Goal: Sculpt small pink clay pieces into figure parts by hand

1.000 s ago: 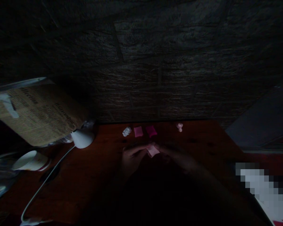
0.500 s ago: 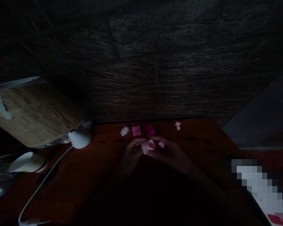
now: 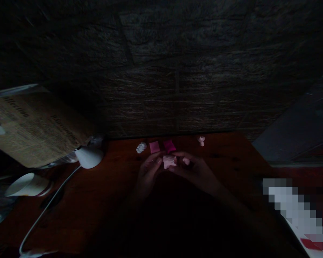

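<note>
The scene is very dark. My left hand (image 3: 148, 172) and my right hand (image 3: 193, 171) meet over a dark red wooden table (image 3: 231, 161), both pinching a small pale pink folded paper (image 3: 169, 161) between their fingertips. Just behind the hands, near the wall, lie a white crumpled paper piece (image 3: 141, 147), a pink folded square (image 3: 154, 147) and a darker magenta folded square (image 3: 169, 146). A small pale pink paper figure (image 3: 201, 140) stands further right.
A dark stone-patterned wall (image 3: 161, 71) rises behind the table. At left lie a newspaper-print sheet (image 3: 34, 125), a white desk lamp head (image 3: 88, 157) with its cable (image 3: 43, 215), and a white cup (image 3: 27, 184) on its side. A blurred patch (image 3: 296, 208) sits bottom right.
The pale pink paper was flat on the table between my fingertips; both hands have lifted and folded it into a smaller bundle, moving slightly toward the wall.
</note>
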`<control>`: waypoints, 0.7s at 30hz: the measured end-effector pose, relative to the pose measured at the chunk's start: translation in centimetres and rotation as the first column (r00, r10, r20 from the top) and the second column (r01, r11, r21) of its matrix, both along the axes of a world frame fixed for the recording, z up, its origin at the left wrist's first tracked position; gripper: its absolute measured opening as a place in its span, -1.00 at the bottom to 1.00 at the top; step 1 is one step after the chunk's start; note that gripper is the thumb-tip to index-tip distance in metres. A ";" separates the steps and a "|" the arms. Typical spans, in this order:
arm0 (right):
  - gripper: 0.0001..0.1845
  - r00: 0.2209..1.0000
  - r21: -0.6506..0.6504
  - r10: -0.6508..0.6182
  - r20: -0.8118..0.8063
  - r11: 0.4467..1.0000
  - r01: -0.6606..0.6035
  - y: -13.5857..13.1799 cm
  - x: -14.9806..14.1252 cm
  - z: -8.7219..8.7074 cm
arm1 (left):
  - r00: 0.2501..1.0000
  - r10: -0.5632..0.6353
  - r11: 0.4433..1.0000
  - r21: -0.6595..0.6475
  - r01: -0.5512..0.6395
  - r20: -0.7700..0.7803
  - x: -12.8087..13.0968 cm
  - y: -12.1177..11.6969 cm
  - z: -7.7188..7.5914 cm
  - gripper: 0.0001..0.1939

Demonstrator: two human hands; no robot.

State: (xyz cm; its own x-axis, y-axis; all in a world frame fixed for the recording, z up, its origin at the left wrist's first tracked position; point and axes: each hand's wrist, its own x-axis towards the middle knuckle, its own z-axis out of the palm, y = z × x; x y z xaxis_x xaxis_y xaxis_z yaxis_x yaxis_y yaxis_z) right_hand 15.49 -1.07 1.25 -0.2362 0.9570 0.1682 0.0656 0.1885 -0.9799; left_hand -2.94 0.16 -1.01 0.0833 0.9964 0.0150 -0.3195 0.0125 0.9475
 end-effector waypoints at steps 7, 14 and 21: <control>-0.65 0.980 0.101 -0.152 0.131 0.985 0.139 0.2 0.0 -0.8 | 0.981 0.008 1.000 -0.006 -0.009 -0.192 0.2 -0.7 0.1 -0.64; -0.67 0.980 0.061 -0.123 0.154 0.992 0.115 0.2 -0.3 -1.4 | 0.989 -0.124 0.991 -0.069 0.118 -0.078 0.5 -0.6 0.3 -0.67; -0.68 0.980 0.065 -0.127 0.152 0.991 0.118 0.1 -0.6 -1.3 | 0.985 -0.147 0.977 -0.143 0.159 0.087 0.8 -0.5 0.5 -0.65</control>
State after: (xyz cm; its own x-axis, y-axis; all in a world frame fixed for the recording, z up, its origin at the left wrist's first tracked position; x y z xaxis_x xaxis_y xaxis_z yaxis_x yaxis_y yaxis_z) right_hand 14.92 -0.95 -0.04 -0.1454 0.9706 0.1920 0.2420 0.2231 -0.9443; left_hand -2.15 -0.33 -0.49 0.2394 0.9634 -0.1204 -0.3737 0.2059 0.9044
